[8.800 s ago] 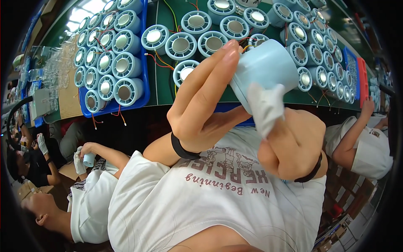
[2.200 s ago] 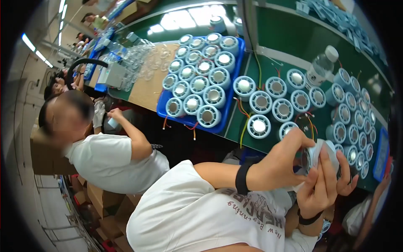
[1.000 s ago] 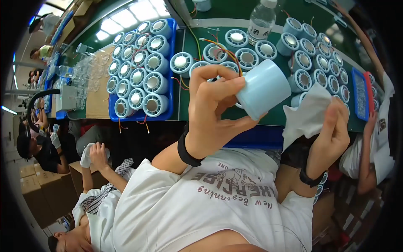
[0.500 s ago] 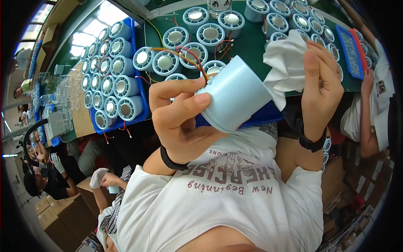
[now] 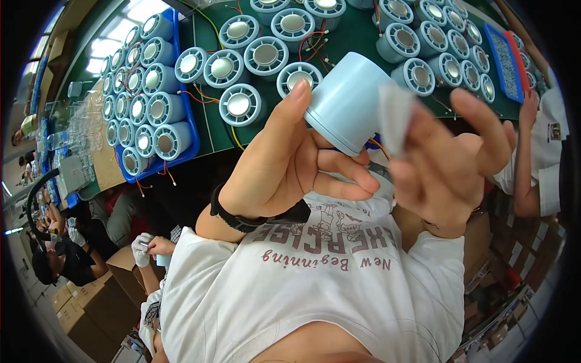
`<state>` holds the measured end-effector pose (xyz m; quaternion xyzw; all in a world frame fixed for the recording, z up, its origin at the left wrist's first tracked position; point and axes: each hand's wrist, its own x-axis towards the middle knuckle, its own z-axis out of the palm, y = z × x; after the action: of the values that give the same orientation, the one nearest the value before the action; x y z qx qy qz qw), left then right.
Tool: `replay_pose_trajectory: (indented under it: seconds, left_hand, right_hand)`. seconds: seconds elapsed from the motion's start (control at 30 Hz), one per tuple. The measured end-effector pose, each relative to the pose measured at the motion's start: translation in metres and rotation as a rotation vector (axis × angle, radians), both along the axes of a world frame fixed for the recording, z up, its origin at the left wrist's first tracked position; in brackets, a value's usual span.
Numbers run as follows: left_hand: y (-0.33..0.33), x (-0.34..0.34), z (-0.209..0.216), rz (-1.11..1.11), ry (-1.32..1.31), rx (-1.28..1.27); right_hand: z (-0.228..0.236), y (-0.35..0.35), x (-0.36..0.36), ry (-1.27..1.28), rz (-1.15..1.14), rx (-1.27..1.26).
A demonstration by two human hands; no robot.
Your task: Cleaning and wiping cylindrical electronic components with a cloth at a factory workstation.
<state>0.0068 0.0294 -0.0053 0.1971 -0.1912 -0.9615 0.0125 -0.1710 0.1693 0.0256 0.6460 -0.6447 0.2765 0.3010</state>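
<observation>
Fisheye view from the wearer's head, facing down and forward: the shirt (image 5: 315, 290) fills the bottom, left hand (image 5: 275, 163) and right hand (image 5: 442, 166) are close, bench (image 5: 212, 136) farther off, across the top.

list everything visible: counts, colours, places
Held cylinder: one, pale blue, centre
Cloth: one, white, beside held cylinder
Large tray: one, blue, table's left
Tray cylinders: 15+, pale blue, inside
Table cylinders: about 20, pale blue, middle, right
Wires: several, red, yellow, among cylinders
Small tray: one, blue, right
Bin: one, red, right
Plastic pieces: many, clear, left
Boxes: several, brown, lower left
Co-workers: several, black or white tops, both sides
Table: one, green, ahead
Shirt: one, white, below
Left hand: one, bare, holding cylinder
Right hand: one, bare, holding cloth
</observation>
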Motion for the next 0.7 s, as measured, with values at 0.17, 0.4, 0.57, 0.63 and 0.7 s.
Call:
replay_pose_trajectory:
  seconds: [0.17,0.4,0.57,0.63,0.7]
  left_hand:
    - [0.000,0.002,-0.006,-0.102,0.059,0.089]
    - [0.008,0.005,-0.003,-0.081,0.058,0.250]
    - [0.002,0.001,-0.008,-0.053,0.039,0.298]
    - [0.000,0.001,-0.010,-0.072,0.091,0.320]
    - [0.000,0.001,-0.012,-0.073,0.130,0.339]
  right_hand:
    - [-0.018,-0.009,-0.013,-0.135,0.008,-0.014]
    - [-0.033,-0.024,0.013,0.047,0.384,-0.231]
    - [-0.017,-0.024,0.005,0.019,0.309,-0.112]
    - [-0.008,-0.022,0.008,0.005,0.244,-0.051]
    - [0.002,-0.021,0.011,-0.049,0.174,0.053]
